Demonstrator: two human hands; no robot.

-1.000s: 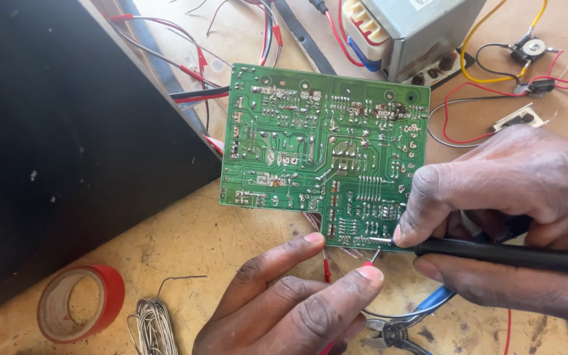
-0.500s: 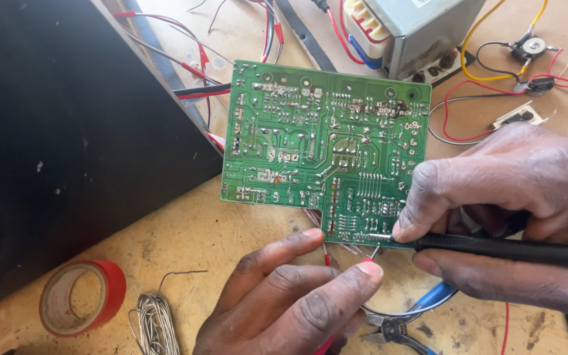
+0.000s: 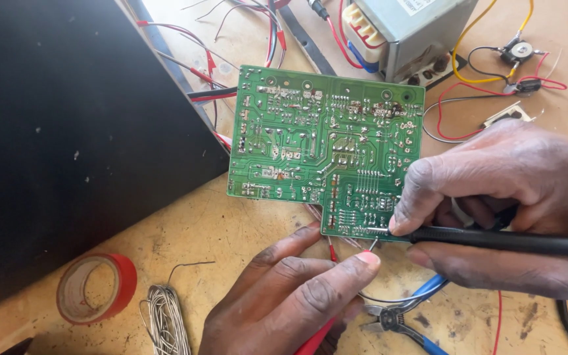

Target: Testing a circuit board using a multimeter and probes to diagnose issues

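Nearest, the left hand [image 3: 290, 296] pinches a thin wire [image 3: 371, 246] up to the bottom edge of the green circuit board [image 3: 327, 148] at the counter's [image 3: 231, 230] middle. The right hand [image 3: 501, 204] is closed around a black soldering iron [image 3: 494, 240], its tip at that joint. Soldering looks underway; next calls for steadiness. Little has changed since earlier.
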